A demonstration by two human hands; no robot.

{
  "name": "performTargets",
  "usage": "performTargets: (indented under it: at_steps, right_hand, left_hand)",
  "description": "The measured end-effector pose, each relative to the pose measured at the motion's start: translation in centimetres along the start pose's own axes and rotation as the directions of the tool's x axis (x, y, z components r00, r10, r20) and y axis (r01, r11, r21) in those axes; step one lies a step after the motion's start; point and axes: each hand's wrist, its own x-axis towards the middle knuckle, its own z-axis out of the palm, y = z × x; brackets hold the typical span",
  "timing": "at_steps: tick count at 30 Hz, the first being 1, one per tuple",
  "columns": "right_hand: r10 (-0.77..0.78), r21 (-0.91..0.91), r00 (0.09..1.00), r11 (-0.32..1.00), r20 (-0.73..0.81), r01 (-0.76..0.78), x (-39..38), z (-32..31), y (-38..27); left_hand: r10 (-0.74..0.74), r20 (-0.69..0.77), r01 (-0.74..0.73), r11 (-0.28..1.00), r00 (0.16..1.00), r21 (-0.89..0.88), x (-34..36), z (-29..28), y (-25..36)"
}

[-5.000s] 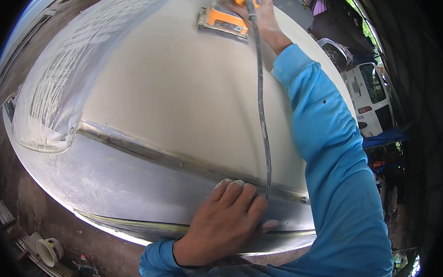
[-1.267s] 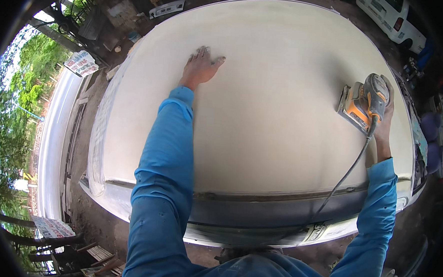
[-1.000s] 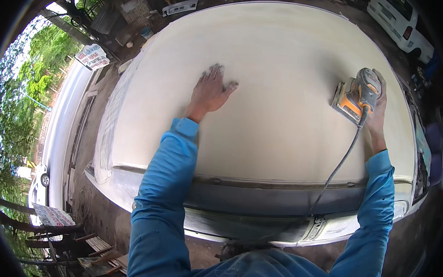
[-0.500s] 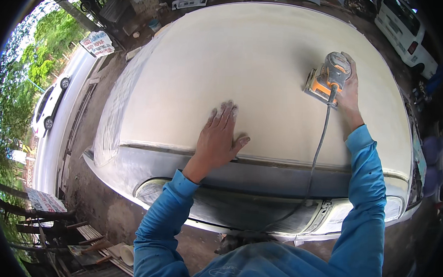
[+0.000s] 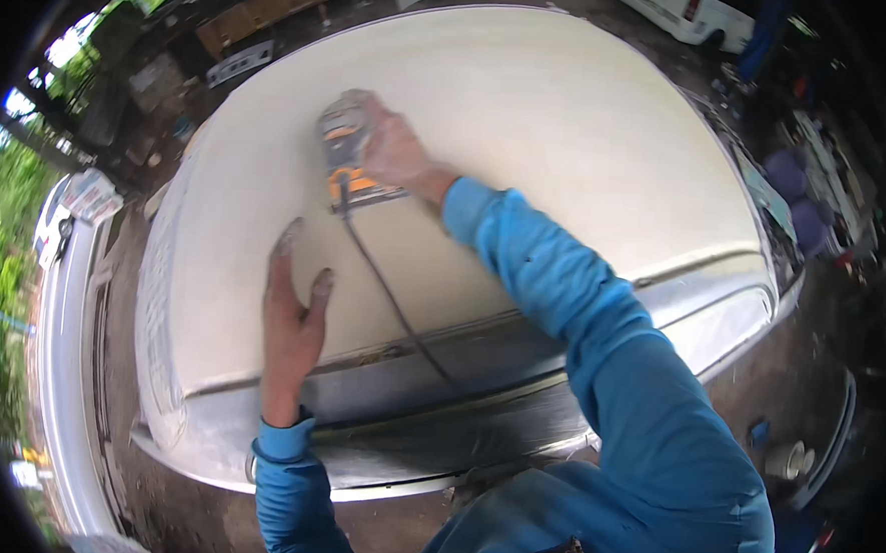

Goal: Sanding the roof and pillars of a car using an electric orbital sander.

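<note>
A cream-coloured car roof (image 5: 489, 159) spreads out in front of me. My right hand (image 5: 399, 152) is wrapped round an orange and dark grey electric sander (image 5: 344, 141), whose pad sits on the left part of the roof. From the sander a dark cord (image 5: 387, 292) runs back across the roof edge toward my body. My left hand (image 5: 294, 314) is at the near left of the roof, thumb and fingers apart, its fingertips whitened with dust. It holds nothing; whether it touches the surface I cannot tell. Motion blurs both hands and the sander somewhat.
Masking covers the roof's left side (image 5: 157, 292). The car's side windows (image 5: 455, 422) lie below the near edge. A white vehicle (image 5: 685, 14) stands at the far right. Purple round objects (image 5: 803, 195) and clutter sit to the right. A road (image 5: 62, 377) runs along the left.
My right hand has carried the sander leftward across the roof, and its arm now reaches across my front. My left hand has shifted left and turned edge-on. The whole view has swung round.
</note>
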Motion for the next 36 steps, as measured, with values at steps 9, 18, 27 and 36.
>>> performTargets:
  at_steps: [9,18,27,36]
  right_hand:
    - [0.051,0.070,0.990,0.997,-0.134,-0.042,-0.5,3.8,-2.9]
    - [-0.151,-0.070,0.970,0.984,0.192,0.167,-7.8,-8.5,1.5]
    - [-0.072,-0.435,0.989,0.892,0.132,0.123,-12.4,-21.1,6.5]
    - [-0.171,-0.360,0.980,0.912,0.099,0.196,-12.0,-23.4,5.2]
  left_hand:
    - [-0.180,0.195,0.108,0.937,0.964,0.332,16.4,1.2,-3.0]
    - [-0.095,0.196,-0.050,0.780,0.976,0.624,14.2,2.9,1.5]
    - [-0.076,0.117,-0.023,0.738,0.990,0.674,17.8,3.0,-0.4]
    - [-0.221,0.047,0.089,0.567,0.974,0.819,31.9,8.3,-4.5]
